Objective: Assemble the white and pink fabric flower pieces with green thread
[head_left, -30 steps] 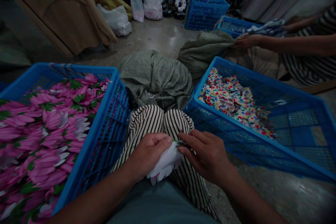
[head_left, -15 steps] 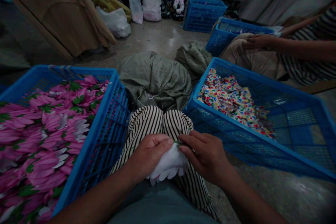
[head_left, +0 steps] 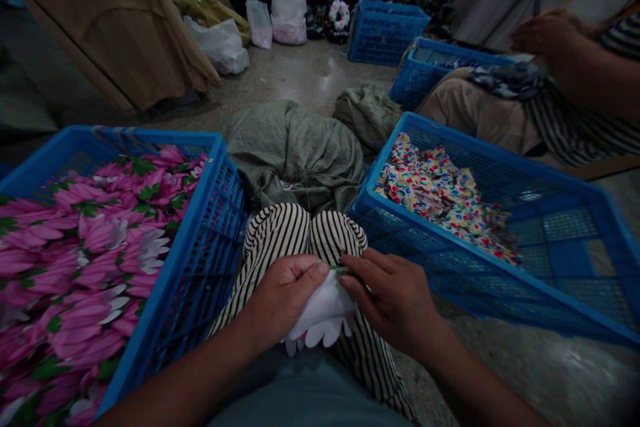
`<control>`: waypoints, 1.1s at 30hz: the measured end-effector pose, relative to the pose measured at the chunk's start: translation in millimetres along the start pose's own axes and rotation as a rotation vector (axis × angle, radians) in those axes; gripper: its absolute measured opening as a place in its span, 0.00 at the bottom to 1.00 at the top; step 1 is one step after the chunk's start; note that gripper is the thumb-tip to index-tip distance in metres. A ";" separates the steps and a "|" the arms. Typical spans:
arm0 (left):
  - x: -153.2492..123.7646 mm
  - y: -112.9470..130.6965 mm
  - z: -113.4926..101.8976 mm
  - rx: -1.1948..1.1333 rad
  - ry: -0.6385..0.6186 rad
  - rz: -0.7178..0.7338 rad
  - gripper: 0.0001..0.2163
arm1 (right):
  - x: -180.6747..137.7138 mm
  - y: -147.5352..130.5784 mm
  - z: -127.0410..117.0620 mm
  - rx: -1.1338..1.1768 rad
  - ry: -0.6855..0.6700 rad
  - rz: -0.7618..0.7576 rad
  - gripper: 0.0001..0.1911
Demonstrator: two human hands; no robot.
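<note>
Left hand (head_left: 285,298) and right hand (head_left: 390,300) pinched together on a white cloth flower (head_left: 323,313) above striped knees (head_left: 305,233), green stem (head_left: 340,269) between them, a co-worker's hand (head_left: 547,37) now lifted off the tan bundle (head_left: 473,110), dark patterned cloth (head_left: 507,80) newly showing beside it

Curled left hand (head_left: 285,300) beside right hand (head_left: 393,300)

At the upper right of the frame, your co-worker's hand (head_left: 547,37) has lifted off the beige cloth (head_left: 470,110). A dark patterned cloth (head_left: 507,80) now lies beneath it.

Dim, flat light (frame edges bowed); right hand (head_left: 393,300) shadowed.
</note>
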State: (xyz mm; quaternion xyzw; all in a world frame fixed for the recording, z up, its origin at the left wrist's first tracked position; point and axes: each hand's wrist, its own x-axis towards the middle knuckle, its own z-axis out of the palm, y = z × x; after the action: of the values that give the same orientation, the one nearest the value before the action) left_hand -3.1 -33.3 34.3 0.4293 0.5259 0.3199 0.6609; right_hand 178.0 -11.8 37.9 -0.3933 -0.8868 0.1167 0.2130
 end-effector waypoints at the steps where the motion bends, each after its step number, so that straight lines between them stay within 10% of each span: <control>1: -0.3 0.2 0.1 0.004 -0.002 0.004 0.16 | 0.5 0.1 -0.1 -0.010 -0.003 -0.006 0.11; 33: 0.9 -11.8 2.1 -0.430 -0.093 -0.115 0.11 | -2.4 7.8 7.8 0.305 0.025 -0.010 0.12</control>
State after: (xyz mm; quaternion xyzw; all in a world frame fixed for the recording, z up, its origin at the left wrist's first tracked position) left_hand -1.2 -38.1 23.4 0.2619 0.4381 0.3664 0.7780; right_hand 180.9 -8.8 27.4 -0.3534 -0.8580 0.2439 0.2819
